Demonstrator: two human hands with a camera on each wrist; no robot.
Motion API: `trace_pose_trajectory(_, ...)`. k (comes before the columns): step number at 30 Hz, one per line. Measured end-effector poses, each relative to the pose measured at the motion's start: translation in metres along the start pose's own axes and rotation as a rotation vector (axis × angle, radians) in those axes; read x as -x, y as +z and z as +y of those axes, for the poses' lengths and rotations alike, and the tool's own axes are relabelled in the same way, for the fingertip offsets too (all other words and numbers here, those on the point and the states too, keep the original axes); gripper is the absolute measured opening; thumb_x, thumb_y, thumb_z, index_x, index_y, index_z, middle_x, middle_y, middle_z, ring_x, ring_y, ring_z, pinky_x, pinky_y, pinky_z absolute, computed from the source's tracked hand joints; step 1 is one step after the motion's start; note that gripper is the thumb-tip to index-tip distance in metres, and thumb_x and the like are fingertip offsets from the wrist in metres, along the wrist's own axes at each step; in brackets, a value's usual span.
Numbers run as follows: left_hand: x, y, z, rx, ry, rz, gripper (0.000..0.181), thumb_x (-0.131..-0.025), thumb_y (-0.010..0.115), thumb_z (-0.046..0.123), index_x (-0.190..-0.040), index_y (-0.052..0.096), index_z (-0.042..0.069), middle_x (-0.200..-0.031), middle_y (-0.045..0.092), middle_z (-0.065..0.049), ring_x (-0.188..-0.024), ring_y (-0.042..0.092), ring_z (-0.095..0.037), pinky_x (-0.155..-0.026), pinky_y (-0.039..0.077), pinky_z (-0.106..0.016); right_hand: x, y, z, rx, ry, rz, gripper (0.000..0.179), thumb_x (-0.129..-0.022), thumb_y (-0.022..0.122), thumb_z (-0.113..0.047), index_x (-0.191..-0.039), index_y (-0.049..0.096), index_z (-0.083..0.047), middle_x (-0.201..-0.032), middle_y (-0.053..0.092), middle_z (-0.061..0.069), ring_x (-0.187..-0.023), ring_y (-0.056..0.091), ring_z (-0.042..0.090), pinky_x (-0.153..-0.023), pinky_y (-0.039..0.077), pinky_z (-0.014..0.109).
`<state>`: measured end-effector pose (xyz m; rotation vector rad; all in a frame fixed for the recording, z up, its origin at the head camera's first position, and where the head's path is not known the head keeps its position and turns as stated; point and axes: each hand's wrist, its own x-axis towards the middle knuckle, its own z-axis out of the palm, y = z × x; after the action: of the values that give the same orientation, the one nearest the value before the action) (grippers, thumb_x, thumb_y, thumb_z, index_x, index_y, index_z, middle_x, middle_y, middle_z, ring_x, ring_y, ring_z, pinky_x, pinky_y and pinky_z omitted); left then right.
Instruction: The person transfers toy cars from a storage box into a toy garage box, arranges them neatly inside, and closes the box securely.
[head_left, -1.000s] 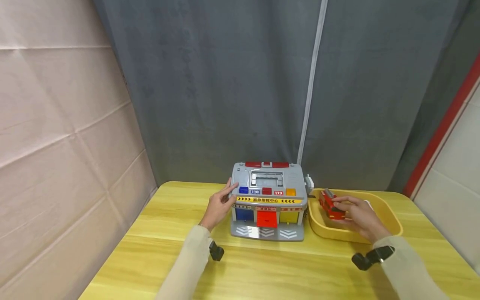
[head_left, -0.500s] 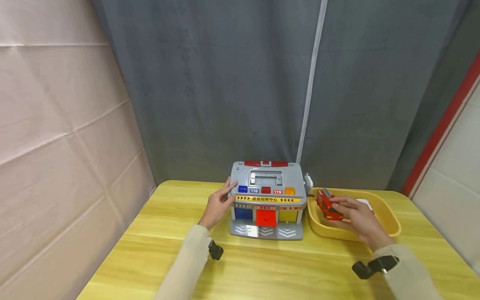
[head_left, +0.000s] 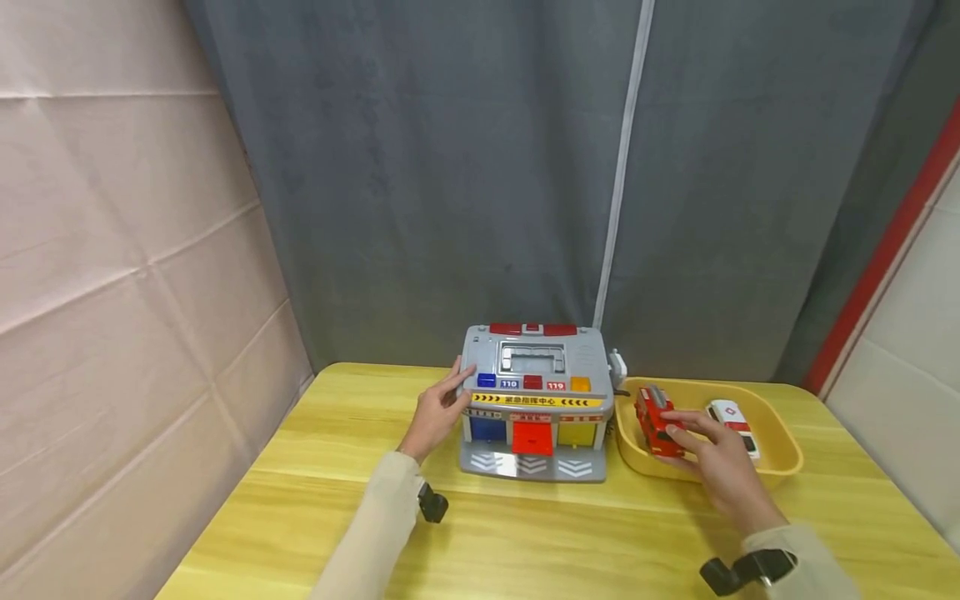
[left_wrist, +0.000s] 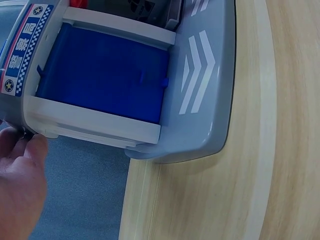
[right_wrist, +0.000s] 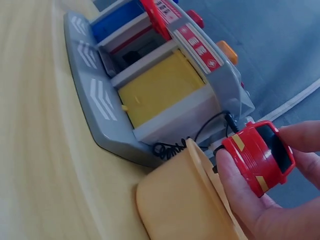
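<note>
While grasping a red toy truck (head_left: pixel 651 417) with the right hand (head_left: pixel 716 462), pinching it over the yellow tray (head_left: pixel 776 433) beneath that hand; leaving in view a white-and-red toy vehicle (head_left: pixel 733 421) inside the tray, just right of the same hand; resting the unclenched left hand (head_left: pixel 435 415) against the side of a grey toy station (head_left: pixel 536 400) immediately to its right.

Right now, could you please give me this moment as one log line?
left hand: touches station; right hand: holds red truck; white car: in bin; red door: open
</note>
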<state>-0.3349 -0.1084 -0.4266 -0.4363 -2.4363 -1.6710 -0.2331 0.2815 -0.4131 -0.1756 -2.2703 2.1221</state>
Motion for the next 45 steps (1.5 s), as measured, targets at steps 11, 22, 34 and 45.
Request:
trace_pose_trajectory(11, 0.015, 0.0, 0.031, 0.007, -0.014, 0.002, 0.044, -0.1, 0.056, 0.011, -0.144, 0.054, 0.009, -0.167, 0.026, -0.006, -0.153, 0.029, -0.031, -0.122, 0.035, -0.042, 0.013, 0.008, 0.006, -0.063, -0.064, 0.016, 0.021, -0.101, 0.06, -0.015, -0.117, 0.072, -0.016, -0.119, 0.05, -0.003, -0.096, 0.064, 0.005, -0.084, 0.066, 0.033)
trace_pose_trajectory(22, 0.014, -0.002, 0.033, 0.017, -0.003, -0.003, 0.044, -0.101, 0.055, 0.012, -0.145, 0.053, 0.009, -0.167, 0.025, -0.006, -0.153, 0.029, -0.031, -0.123, 0.033, -0.041, 0.022, 0.012, 0.011, -0.045, -0.073, 0.016, 0.024, -0.1, 0.06, -0.015, -0.121, 0.069, -0.008, -0.124, 0.051, -0.004, -0.097, 0.064, 0.003, -0.085, 0.065, 0.03)
trace_pose_trajectory(34, 0.01, 0.001, 0.025, 0.001, -0.014, -0.002, 0.044, -0.101, 0.054, 0.012, -0.145, 0.052, 0.009, -0.167, 0.025, -0.005, -0.153, 0.028, -0.031, -0.123, 0.033, -0.042, 0.033, 0.02, 0.012, -0.013, -0.04, 0.003, 0.028, -0.1, 0.06, -0.013, -0.125, 0.066, -0.003, -0.15, 0.036, 0.026, -0.098, 0.064, 0.002, -0.085, 0.065, 0.028)
trace_pose_trajectory(45, 0.0, 0.001, 0.0, 0.019, 0.017, -0.005, 0.043, -0.1, 0.058, 0.019, -0.143, 0.056, 0.021, -0.167, 0.027, 0.001, -0.153, 0.032, -0.025, -0.122, 0.036, -0.037, 0.044, 0.03, 0.016, 0.028, -0.043, 0.011, 0.028, -0.097, 0.065, -0.011, -0.123, 0.066, 0.0, -0.135, 0.047, 0.008, -0.097, 0.065, 0.001, -0.082, 0.066, 0.03)
